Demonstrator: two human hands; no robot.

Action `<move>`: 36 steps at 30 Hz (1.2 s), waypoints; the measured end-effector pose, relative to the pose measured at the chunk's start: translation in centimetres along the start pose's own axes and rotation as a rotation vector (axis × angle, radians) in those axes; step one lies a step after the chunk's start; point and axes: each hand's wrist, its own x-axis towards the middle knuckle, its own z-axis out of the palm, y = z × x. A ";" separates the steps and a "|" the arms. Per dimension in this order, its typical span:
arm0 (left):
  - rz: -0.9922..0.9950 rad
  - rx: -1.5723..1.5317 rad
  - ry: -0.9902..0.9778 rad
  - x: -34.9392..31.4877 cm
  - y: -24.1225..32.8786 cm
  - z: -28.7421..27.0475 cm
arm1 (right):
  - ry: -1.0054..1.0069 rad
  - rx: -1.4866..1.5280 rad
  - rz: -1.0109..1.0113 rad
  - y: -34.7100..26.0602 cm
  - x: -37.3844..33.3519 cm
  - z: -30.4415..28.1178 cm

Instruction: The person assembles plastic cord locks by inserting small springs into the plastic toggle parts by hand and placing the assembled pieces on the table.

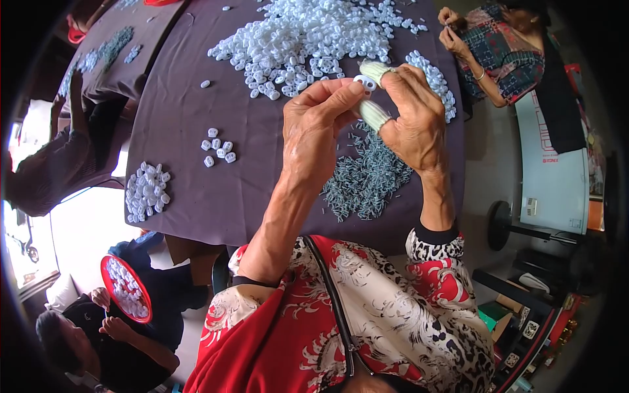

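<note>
My left hand (314, 121) pinches a small white oval plastic piece (365, 82) with dark holes between thumb and fingertips. Close on its right is my right hand (414, 108), with cream knitted covers on the thumb and forefinger. Those two covered fingers are spread apart around the piece, and I see nothing held between them. Below the hands lies a heap of short grey-green pins (367, 180). A large pile of similar white pieces (308, 39) spreads beyond my hands.
The dark cloth-covered table (216, 190) also bears a small group of white pieces (218, 147), a pile at the left corner (147, 191) and another at the right (436, 82). Other people sit around, one at lower left with a red tray (105, 262) of white pieces.
</note>
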 end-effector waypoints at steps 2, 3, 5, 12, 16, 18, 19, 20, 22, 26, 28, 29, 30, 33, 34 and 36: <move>0.009 -0.003 -0.018 -0.1 -0.1 0.2 | 0.024 -0.036 -0.039 0.2 0.0 -0.1; 0.023 -0.010 -0.028 -0.2 -0.1 0.2 | 0.003 -0.026 -0.032 0.2 0.0 -0.2; 0.012 -0.032 -0.036 -0.1 0.1 -0.1 | -0.014 -0.015 -0.021 0.1 0.3 -0.4; 0.040 0.045 -0.033 -0.1 0.1 0.2 | -0.038 -0.032 -0.073 0.2 0.5 -0.9; 0.064 0.065 -0.009 -0.4 -0.2 0.4 | -0.037 -0.020 -0.104 0.5 0.5 -1.0; 0.052 0.062 -0.016 -0.3 -0.2 0.3 | -0.042 -0.021 -0.104 0.5 0.5 -1.1; 0.041 0.059 -0.023 -0.2 -0.2 0.2 | -0.047 -0.020 -0.106 0.5 0.5 -1.1; 0.041 0.059 -0.024 -0.2 -0.2 0.2 | -0.046 -0.021 -0.106 0.5 0.5 -1.1; 0.035 0.082 -0.032 -0.1 -0.2 0.2 | -0.047 -0.018 -0.100 0.6 0.5 -1.0; 0.069 0.105 -0.016 -0.2 -0.3 0.0 | -0.064 -0.007 -0.098 0.6 0.5 -0.8; 0.053 0.106 0.002 -0.3 -0.5 0.0 | -0.073 -0.030 -0.115 0.7 0.4 -0.8; 0.053 0.106 0.002 -0.3 -0.5 0.0 | -0.073 -0.031 -0.115 0.7 0.5 -0.8; 0.059 0.105 -0.012 -0.2 -0.6 -0.1 | -0.091 -0.017 -0.119 0.8 0.5 -0.9; 0.065 0.107 -0.019 -0.2 -0.6 -0.1 | -0.117 -0.004 -0.138 0.9 0.4 -0.8; 0.066 0.109 -0.014 -0.2 -0.5 -0.1 | -0.127 -0.006 -0.153 1.0 0.4 -0.8; 0.070 0.113 -0.009 -0.3 -0.4 0.0 | -0.130 -0.005 -0.167 1.1 0.5 -0.9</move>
